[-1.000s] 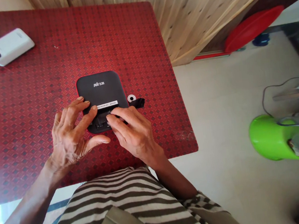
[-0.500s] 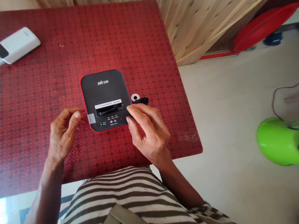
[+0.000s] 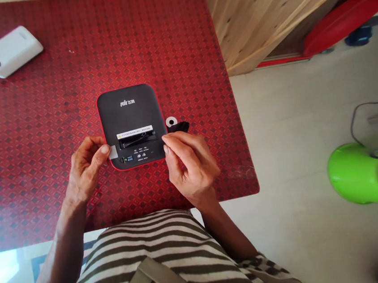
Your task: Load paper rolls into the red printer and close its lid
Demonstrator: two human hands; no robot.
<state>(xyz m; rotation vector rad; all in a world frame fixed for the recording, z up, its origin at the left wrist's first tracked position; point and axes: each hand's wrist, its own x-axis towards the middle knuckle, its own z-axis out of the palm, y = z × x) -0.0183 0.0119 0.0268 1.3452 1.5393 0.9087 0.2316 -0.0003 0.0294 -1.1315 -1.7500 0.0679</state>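
A flat black device (image 3: 128, 116) with rounded corners and a thin red rim lies near the middle of the red patterned table. White lettering, a white warning strip, a dark slot and small buttons show on its face. My left hand (image 3: 88, 168) is closed on its left edge, the thumb beside a pale sticker (image 3: 113, 152) and the fingers partly hidden. At the right edge, my right hand (image 3: 193, 163) has its thumb and forefinger pinched against the device. Just beyond that hand lie a white ring-shaped piece (image 3: 171, 121) with a dark centre and a small black piece (image 3: 183, 126).
The red table (image 3: 125, 49) has a white power bank (image 3: 14, 52) with a cable at its far left corner. Wood panelling (image 3: 250, 13) runs along the far side. On the floor at right stand a green bucket (image 3: 354, 173) and a red rounded object (image 3: 341, 22).
My left hand has come up and right, its thumb now meeting the device's left edge. The device has shifted slightly left, my right hand staying at its right edge. The camera view moved a little.
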